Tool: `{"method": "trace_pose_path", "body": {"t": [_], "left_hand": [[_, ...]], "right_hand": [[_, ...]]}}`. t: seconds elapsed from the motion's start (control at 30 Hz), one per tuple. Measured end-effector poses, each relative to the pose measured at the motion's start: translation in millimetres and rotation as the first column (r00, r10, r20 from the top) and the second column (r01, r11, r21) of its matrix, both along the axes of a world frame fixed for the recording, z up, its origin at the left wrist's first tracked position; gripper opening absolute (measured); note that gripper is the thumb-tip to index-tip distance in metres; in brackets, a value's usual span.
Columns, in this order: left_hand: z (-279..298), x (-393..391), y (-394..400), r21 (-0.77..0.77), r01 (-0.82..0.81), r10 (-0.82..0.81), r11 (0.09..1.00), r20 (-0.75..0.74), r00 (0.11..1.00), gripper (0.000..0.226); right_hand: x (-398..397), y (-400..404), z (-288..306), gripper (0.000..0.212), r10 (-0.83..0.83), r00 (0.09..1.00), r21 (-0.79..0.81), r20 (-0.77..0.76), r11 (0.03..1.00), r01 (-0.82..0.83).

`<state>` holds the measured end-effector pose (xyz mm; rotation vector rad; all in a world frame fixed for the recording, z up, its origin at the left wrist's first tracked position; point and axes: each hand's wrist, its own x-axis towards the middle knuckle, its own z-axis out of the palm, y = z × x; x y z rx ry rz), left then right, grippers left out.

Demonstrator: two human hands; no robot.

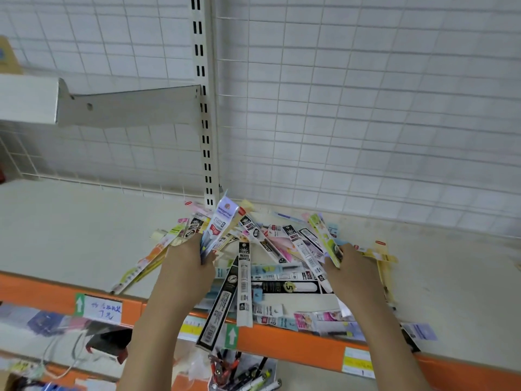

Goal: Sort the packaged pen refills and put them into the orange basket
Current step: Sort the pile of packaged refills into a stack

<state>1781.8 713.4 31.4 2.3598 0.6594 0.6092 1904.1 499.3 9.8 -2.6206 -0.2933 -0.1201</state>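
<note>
Left hand (188, 259) grips fan of refill packs (222, 221); right hand (351, 268) pinches green pack (324, 238); loose pile (282, 275) spread on shelf (70, 235) between them

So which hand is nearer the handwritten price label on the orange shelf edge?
Left. The left hand grips a fan of refill packs up and right of the price label; the right hand, holding a green-yellow pack, is far across the pile.

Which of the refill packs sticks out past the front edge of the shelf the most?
The long black pack between the forearms: its lower end hangs well beyond the orange shelf edge, while the other packs lie mostly on the shelf.
</note>
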Motion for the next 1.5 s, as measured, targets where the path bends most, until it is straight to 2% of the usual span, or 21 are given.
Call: {"method": "trace_pose_path", "body": {"t": [0.13, 0.23, 0.3, 0.5, 0.6, 0.73, 0.87, 0.97, 1.07, 1.2, 1.3, 1.5], "left_hand": [[1, -4, -3, -0.014, -0.001, 0.0, 1.0, -0.012, 1.0, 0.015], [2, -3, -10, -0.082, -0.003, 0.001, 0.997, -0.025, 1.0, 0.032], [-1, -1, -18, -0.069, 0.004, -0.01, 0.998, -0.074, 0.997, 0.035], [-16, 10, -33, 0.048, 0.028, -0.014, 0.998, -0.274, 0.962, 0.049], [-19, 15, -37, 0.071, 0.036, -0.007, 0.997, -0.37, 0.929, 0.05], [-19, 23, -38, 0.038, 0.026, -0.009, 0.999, -0.398, 0.917, 0.04], [-17, 27, -35, 0.063, 0.053, -0.026, 0.997, -0.375, 0.927, 0.021], [-17, 26, -32, -0.038, 0.064, -0.073, 0.997, -0.345, 0.936, 0.029], [-12, 23, -28, -0.192, 0.057, -0.104, 0.98, -0.241, 0.965, 0.04], [-4, 19, -23, -0.202, 0.052, -0.09, 0.978, -0.185, 0.979, 0.039], [1, 20, -20, -0.186, 0.084, -0.119, 0.979, -0.185, 0.976, 0.035], [4, 26, -14, -0.188, 0.153, -0.171, 0.97, -0.081, 0.982, 0.015]], "right_hand": [[-4, 4, 2, 0.015, 0.023, 1.0, 0.041, -0.015, 0.999, -0.022], [-8, 4, 4, 0.014, 0.031, 1.0, 0.049, 0.003, 0.998, -0.031], [-11, 4, 7, 0.01, 0.05, 0.999, 0.096, 0.009, 0.994, -0.05], [-19, -2, 13, 0.022, 0.105, 0.994, 0.221, -0.039, 0.971, -0.094], [-19, -9, 13, 0.022, 0.083, 0.995, 0.253, -0.058, 0.965, -0.066], [-18, -18, 16, 0.017, 0.064, 0.997, 0.279, -0.051, 0.959, -0.047], [-16, -24, 16, 0.011, 0.082, 0.996, 0.3, -0.026, 0.951, -0.071], [-15, -31, 21, 0.014, 0.084, 0.996, 0.363, -0.016, 0.929, -0.073], [-10, -41, 32, 0.017, 0.044, 0.999, 0.43, -0.015, 0.902, -0.033], [-2, -48, 39, 0.017, 0.072, 0.993, 0.478, -0.091, 0.878, -0.019], [7, -45, 35, 0.015, 0.077, 0.992, 0.429, -0.098, 0.903, -0.028], [27, -32, 29, 0.021, 0.048, 0.998, 0.158, -0.039, 0.987, -0.041]]}}
